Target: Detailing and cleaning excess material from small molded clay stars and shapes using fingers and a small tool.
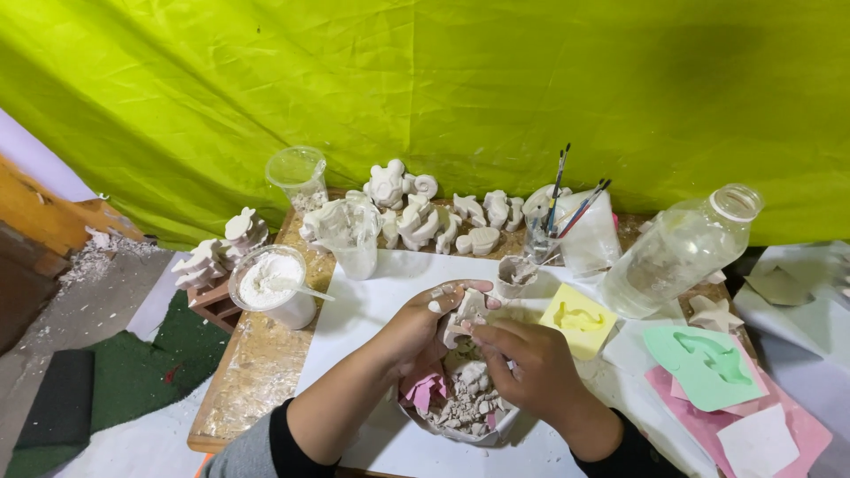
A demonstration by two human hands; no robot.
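1. Head view: both hands meet near the front edge of the tabletop [266, 354], above a white bowl [496, 431] of broken plaster scraps [467, 403].
2. The left hand [421, 323] and right hand [522, 358] are both closed on a small white plaster casting [467, 314], fingers pinching its edges.
3. Judgement: the casting looks light, rigid and brittle, with a dusty surface; thin projections would likely snap. Holding it by the thicker body seems safest.
4. Surroundings: a tub of white powder [270, 283] at the left edge, a yellow mould [577, 320] just right of the hands, finished figurines [425, 217] along the back edge.
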